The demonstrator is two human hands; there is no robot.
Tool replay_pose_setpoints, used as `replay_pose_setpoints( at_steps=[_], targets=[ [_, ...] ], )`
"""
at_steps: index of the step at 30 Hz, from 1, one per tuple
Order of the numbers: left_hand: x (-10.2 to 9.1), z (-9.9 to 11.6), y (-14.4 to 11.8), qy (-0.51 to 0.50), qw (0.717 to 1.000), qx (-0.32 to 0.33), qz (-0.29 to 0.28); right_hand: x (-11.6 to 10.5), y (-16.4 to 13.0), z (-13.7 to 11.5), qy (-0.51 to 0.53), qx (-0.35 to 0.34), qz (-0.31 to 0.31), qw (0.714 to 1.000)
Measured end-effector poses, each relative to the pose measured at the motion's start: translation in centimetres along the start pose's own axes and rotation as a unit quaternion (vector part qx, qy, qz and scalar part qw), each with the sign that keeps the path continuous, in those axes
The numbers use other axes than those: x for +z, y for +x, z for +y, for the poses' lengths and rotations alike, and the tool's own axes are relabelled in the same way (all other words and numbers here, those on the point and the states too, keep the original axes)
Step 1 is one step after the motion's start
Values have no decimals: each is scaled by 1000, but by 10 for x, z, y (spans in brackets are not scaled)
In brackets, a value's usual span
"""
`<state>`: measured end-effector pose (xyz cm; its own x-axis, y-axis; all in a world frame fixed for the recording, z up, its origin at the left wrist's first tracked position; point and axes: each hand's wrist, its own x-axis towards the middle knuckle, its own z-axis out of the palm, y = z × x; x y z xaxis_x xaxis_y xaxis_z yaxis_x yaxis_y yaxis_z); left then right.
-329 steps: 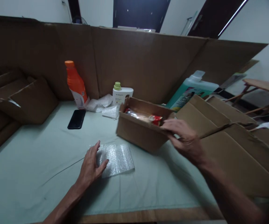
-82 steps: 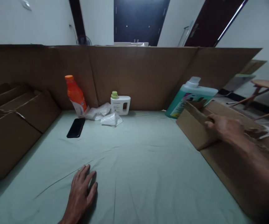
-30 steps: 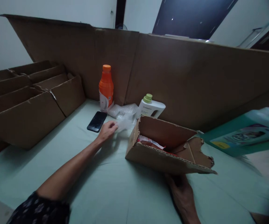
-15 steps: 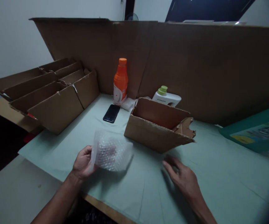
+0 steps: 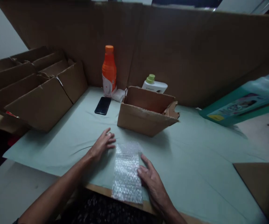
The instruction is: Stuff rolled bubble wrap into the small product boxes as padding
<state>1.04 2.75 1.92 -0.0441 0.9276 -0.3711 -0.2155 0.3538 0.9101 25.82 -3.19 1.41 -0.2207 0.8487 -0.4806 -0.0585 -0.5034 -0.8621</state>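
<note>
A rectangular piece of bubble wrap [image 5: 127,174] lies lengthwise at the table's front edge, its near end reaching over the wooden rim. My right hand [image 5: 150,179] grips its right side, thumb on top and some fingers hidden at the edge. Just left of the wrap, my left hand [image 5: 103,143] is open, fingers spread above the cloth and holding nothing. Beyond both hands stands an open cardboard box [image 5: 143,119] with a torn right flap.
An orange bottle [image 5: 109,70], a black phone [image 5: 103,105] and a white bottle with a green cap [image 5: 154,86] are at the back. A divided carton [image 5: 45,102] stands left. A tilted green jug [image 5: 237,104] and a cardboard piece [image 5: 262,186] are right. Cardboard [image 5: 183,53] walls the rear.
My left hand has let go of the bubble wrap and opened. The wrap has moved toward the front edge and turned lengthwise, now in my right hand. The view has tilted down and right.
</note>
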Motion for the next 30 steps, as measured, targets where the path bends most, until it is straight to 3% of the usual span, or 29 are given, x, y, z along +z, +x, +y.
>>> replay_pose_setpoints(
  at_steps=[2,3,6,9,13,15,17,19,20,21,23,25,26,28,30],
  targets=[
    [-8,-7,-17,144,981,117,54,-4,-15,6,27,15,12,999],
    [-10,-12,-28,219,959,173,53,-7,-21,8,33,18,7,999],
    [-6,-25,-58,384,871,304,-41,-14,-33,9,13,6,-25,1000],
    [8,-35,-71,478,796,344,-140,-17,-36,8,-82,-1,-57,995],
    [23,-34,-46,548,744,345,-165,-12,-34,6,-192,-30,-97,976],
    [24,-26,-23,565,748,325,-127,-10,-33,5,-200,-27,-106,974],
    [20,-15,-2,575,764,289,-46,-10,-34,4,-184,-12,-114,976],
    [12,-4,7,569,778,267,24,-12,-36,3,-156,-4,-116,981],
    [7,0,4,557,785,271,28,-13,-37,3,-138,0,-118,983],
    [0,4,-4,539,794,281,6,-14,-39,3,-115,9,-121,986],
    [-12,9,-32,485,820,287,-103,-15,-41,4,-50,33,-121,991],
    [-18,8,-65,425,840,253,-222,-14,-43,5,25,52,-109,992],
    [-19,5,-80,404,846,238,-253,-13,-43,5,59,57,-104,991],
    [-14,-6,-98,380,857,240,-252,-11,-42,5,108,68,-113,985],
    [-4,-19,-98,379,870,257,-183,-11,-41,4,140,73,-127,979]
  ],
)
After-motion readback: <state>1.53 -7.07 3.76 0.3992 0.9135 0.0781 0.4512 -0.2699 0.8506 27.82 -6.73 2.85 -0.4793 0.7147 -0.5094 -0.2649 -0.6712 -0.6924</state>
